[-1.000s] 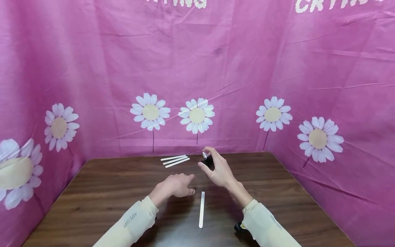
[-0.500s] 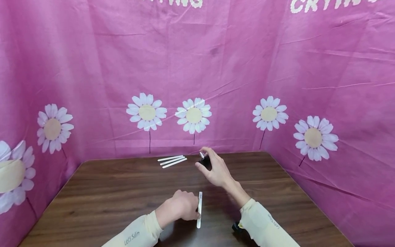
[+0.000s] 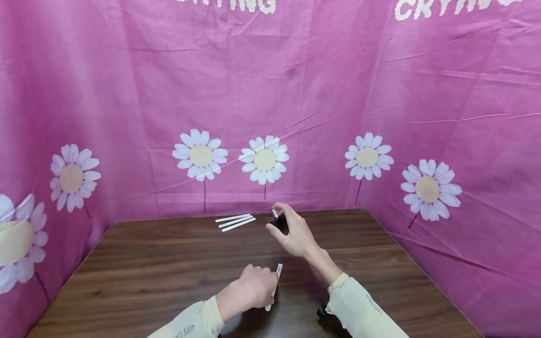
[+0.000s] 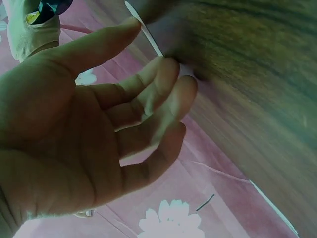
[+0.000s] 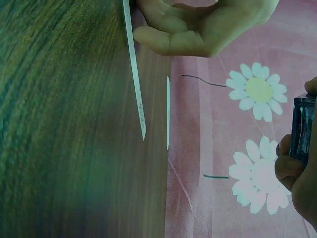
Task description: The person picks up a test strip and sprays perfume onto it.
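Observation:
A white paper test strip [image 3: 279, 269] with small dark print at its far end lies tilted at my left hand [image 3: 253, 287]. In the left wrist view, thumb and index finger pinch the strip [image 4: 148, 34] near its edges. My right hand [image 3: 297, 234] grips a dark glass perfume bottle [image 3: 281, 224] with a silver spray top, held above the table toward the back. Part of the bottle [image 5: 303, 126] shows in the right wrist view, its side partly covered by fingers. The printed strip [image 5: 132, 64] there extends from beside the left hand.
Fanned white strips [image 3: 238, 224] lie near the back edge of the brown wooden table [image 3: 169, 253]. A pink cloth [image 3: 317, 94] with printed daisies hangs around the table's back and sides. A black device [image 3: 324, 312] sits at the right wrist.
The left hand has moved down and onto the single strip and now pinches it; the strip has turned, its far end going right. The right hand stays about where it was with the bottle.

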Demonstrator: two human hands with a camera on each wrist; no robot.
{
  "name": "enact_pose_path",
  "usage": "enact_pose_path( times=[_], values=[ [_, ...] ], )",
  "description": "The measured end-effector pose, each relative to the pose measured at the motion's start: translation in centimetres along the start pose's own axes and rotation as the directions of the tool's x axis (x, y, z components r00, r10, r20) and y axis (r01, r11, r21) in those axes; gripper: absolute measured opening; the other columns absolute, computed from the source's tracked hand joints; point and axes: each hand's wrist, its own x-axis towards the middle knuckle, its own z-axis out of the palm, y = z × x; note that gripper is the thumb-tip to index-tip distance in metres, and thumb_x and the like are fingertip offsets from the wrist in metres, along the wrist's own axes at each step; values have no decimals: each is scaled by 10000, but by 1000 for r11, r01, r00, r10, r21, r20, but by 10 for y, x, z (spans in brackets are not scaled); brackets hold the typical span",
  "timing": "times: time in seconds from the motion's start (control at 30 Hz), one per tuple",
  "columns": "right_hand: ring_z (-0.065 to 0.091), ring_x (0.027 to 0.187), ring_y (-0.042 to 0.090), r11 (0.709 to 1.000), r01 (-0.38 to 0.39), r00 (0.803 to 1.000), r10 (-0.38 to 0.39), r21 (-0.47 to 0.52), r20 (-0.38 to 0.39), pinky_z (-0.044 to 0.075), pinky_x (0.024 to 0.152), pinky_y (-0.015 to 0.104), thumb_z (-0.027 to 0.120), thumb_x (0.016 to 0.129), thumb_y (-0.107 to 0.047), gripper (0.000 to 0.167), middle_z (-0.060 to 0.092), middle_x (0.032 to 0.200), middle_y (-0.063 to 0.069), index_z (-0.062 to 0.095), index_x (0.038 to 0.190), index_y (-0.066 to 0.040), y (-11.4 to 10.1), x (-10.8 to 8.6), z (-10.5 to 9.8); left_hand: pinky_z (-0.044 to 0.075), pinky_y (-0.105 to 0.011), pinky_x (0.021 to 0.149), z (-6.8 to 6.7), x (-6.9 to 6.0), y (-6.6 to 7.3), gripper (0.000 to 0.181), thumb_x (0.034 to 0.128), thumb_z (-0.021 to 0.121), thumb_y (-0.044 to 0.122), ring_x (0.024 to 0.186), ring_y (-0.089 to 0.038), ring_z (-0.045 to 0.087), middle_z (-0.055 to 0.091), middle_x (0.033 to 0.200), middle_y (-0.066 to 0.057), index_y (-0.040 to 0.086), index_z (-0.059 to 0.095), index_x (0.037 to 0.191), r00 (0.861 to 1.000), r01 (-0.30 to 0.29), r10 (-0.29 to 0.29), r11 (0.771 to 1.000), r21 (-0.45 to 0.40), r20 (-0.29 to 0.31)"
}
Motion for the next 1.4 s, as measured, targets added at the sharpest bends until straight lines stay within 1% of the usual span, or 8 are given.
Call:
enact_pose_path(
  times=[0.27,0.47,0.6,0.7,0.83,1.0,1.17,1.4],
  values=[
    [602,959,175,1000,8,1000,-8,-8,-1,503,783,402,673,927,-464,537,599,1174,-18,483,1384,-258,-1,0,-1,494,-378,641,1,4,-11,283,760,861,183,618,-162,562,547,685,43,182,579,737,1000,-7,9,999,47,-29],
    [609,984,183,1000,13,1000,-13,-16,-5,504,799,418,674,919,-464,551,605,1190,-11,500,1383,-225,-1,2,0,505,-390,655,2,7,-22,243,758,852,144,680,-204,625,601,736,19,179,616,806,996,-9,17,996,91,-93],
    [610,1004,182,1000,8,1000,-8,-21,-11,502,812,426,672,916,-471,557,604,1195,-23,512,1380,-208,0,3,0,518,-403,659,2,9,-31,172,792,807,153,701,-228,646,637,764,-3,168,637,770,993,9,-1,997,71,-117],
    [610,1009,182,1000,3,1000,-4,-25,-9,502,811,427,670,917,-474,554,602,1202,-26,507,1381,-218,0,3,0,519,-409,666,0,10,-36,214,811,791,211,680,-226,636,623,740,-3,170,617,693,995,26,-21,998,50,-100],
    [616,1015,194,1000,4,1000,-4,-28,-8,505,813,438,677,915,-470,559,605,1207,-15,511,1380,-208,0,2,0,507,-409,660,0,9,-36,280,775,811,255,659,-224,622,601,705,6,188,579,633,996,21,-17,999,48,-87],
    [615,1003,203,1000,7,1000,-7,-28,-7,502,805,443,675,914,-470,566,605,1202,-9,515,1381,-194,0,2,0,505,-400,638,-1,10,-34,222,766,797,195,656,-212,614,595,705,11,192,607,652,997,17,-14,999,50,-74],
    [612,1005,201,1000,8,1000,-9,-25,-9,502,805,442,678,913,-462,576,605,1196,-10,519,1386,-176,0,2,0,510,-399,599,1,11,-34,255,760,799,195,632,-198,597,574,685,17,189,574,638,998,23,-21,999,32,-58],
    [614,1008,200,1000,8,1000,-8,-27,0,504,805,441,682,917,-461,544,607,1201,-1,497,1381,-243,0,1,1,498,-404,591,5,10,-38,252,718,821,236,628,-193,581,569,687,22,191,587,639,999,13,-14,1000,-18,-46]
  ],
)
